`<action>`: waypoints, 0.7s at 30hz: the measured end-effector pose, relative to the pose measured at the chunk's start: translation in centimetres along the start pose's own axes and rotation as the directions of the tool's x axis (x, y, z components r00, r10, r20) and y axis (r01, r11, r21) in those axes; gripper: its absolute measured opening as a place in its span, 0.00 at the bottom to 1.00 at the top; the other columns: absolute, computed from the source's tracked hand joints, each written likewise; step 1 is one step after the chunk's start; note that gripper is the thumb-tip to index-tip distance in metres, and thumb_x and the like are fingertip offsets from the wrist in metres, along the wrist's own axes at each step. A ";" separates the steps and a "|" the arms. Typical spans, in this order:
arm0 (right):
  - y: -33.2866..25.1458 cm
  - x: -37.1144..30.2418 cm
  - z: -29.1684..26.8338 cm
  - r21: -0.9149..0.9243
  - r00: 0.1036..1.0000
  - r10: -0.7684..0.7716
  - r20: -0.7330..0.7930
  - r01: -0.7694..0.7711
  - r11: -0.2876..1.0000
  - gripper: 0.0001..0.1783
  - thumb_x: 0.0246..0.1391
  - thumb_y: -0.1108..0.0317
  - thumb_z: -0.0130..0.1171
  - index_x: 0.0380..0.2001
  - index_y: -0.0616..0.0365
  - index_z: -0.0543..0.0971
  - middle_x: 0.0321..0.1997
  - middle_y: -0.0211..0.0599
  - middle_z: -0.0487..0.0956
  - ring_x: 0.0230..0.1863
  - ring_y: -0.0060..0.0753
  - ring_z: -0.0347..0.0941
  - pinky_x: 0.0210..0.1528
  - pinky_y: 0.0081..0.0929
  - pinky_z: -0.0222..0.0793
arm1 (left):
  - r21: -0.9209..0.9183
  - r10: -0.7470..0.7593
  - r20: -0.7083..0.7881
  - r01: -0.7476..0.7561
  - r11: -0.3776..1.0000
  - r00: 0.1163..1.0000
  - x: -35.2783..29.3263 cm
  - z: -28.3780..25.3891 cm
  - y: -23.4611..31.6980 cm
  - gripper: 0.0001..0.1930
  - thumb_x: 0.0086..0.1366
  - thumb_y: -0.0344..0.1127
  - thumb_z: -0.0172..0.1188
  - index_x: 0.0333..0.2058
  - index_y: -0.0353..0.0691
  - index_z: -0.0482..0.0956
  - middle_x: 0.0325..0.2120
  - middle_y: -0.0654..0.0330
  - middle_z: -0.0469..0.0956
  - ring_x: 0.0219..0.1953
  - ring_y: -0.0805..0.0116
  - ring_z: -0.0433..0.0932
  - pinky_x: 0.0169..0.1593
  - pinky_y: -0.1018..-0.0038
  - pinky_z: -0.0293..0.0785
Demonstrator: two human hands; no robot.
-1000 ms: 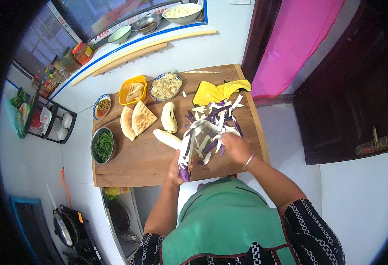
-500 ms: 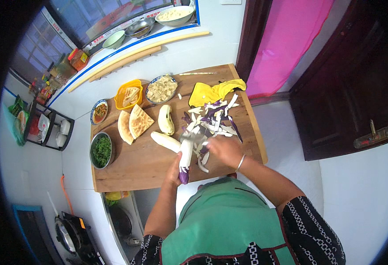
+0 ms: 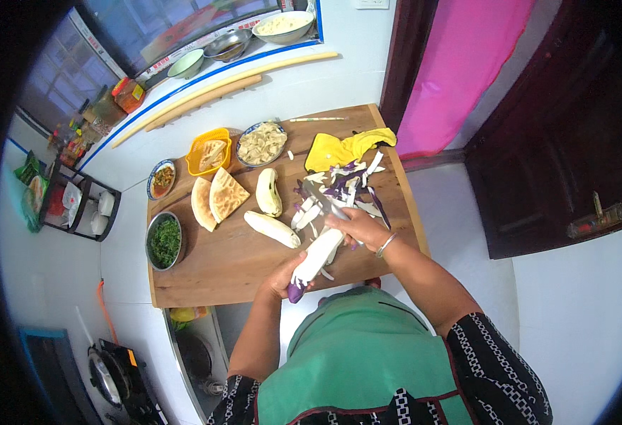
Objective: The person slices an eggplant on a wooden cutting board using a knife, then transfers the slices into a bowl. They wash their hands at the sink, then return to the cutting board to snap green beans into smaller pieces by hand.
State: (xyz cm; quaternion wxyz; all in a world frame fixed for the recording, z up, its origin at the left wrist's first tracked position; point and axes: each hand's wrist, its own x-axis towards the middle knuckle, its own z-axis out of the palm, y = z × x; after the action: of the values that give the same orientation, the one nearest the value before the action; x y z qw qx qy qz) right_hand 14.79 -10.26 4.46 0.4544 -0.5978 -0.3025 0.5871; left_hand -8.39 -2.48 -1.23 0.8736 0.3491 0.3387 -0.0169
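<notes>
My left hand (image 3: pixel 284 277) is wrapped round the lower part of a mostly peeled eggplant (image 3: pixel 318 257), white along its length with purple skin left at the near end. My right hand (image 3: pixel 362 229) grips a knife (image 3: pixel 323 200), its grey blade pointing away to the far left, above the peels. The right fingers are close to the eggplant's far end; whether they touch it I cannot tell. A heap of purple and white eggplant peels (image 3: pixel 357 185) lies beyond the hands. To the left rest two peeled eggplants, one slanting (image 3: pixel 272 229) and one upright in view (image 3: pixel 268 193).
On the wooden table (image 3: pixel 211 276) stand a bowl of chopped greens (image 3: pixel 181 249), flatbread wedges (image 3: pixel 227 197), a yellow basket (image 3: pixel 192 160), a small dish of food (image 3: pixel 161 180) and a bowl of pale pieces (image 3: pixel 261 144). A yellow cloth (image 3: pixel 350 149) lies at the far right.
The eggplant has tilted rightward and come slightly nearer, showing more of its peeled side. My right hand has risen a little, and the knife, blurred before, now points far left.
</notes>
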 end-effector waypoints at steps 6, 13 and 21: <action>2.1 -0.3 -0.5 0.431 0.999 0.007 -0.047 0.014 0.902 0.12 0.50 0.62 0.57 0.34 0.57 0.71 0.25 0.28 0.72 0.20 0.16 0.66 0.19 0.12 0.63 | -0.390 0.416 0.007 -0.381 0.838 0.909 -1.9 0.0 2.9 0.36 0.60 0.61 0.41 0.57 0.38 0.56 0.50 0.49 0.65 0.42 0.49 0.73 0.38 0.67 0.78; 4.7 -1.5 3.4 0.579 0.994 0.029 -0.108 0.040 0.814 0.12 0.51 0.64 0.56 0.34 0.61 0.71 0.30 0.34 0.73 0.27 0.24 0.73 0.23 0.17 0.67 | -0.442 0.500 -0.179 -0.523 0.728 0.847 1.5 -0.4 2.3 0.31 0.57 0.61 0.48 0.51 0.45 0.63 0.47 0.56 0.67 0.50 0.59 0.66 0.47 0.63 0.68; 2.2 -3.0 1.7 -0.692 0.886 -0.453 -0.100 0.265 0.672 0.16 0.54 0.58 0.48 0.41 0.57 0.68 0.38 0.50 0.74 0.32 0.50 0.72 0.34 0.39 0.67 | -0.388 0.225 -0.261 -0.315 0.866 0.939 2.6 1.9 3.2 0.28 0.63 0.60 0.37 0.43 0.38 0.67 0.32 0.51 0.73 0.28 0.62 0.73 0.33 0.65 0.73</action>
State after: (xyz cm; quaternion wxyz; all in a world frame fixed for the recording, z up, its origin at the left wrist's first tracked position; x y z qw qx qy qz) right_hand 12.38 -13.50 3.91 0.3566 -0.7192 -0.5392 0.2548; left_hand -4.42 -0.64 0.10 0.8819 0.1946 0.3707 0.2166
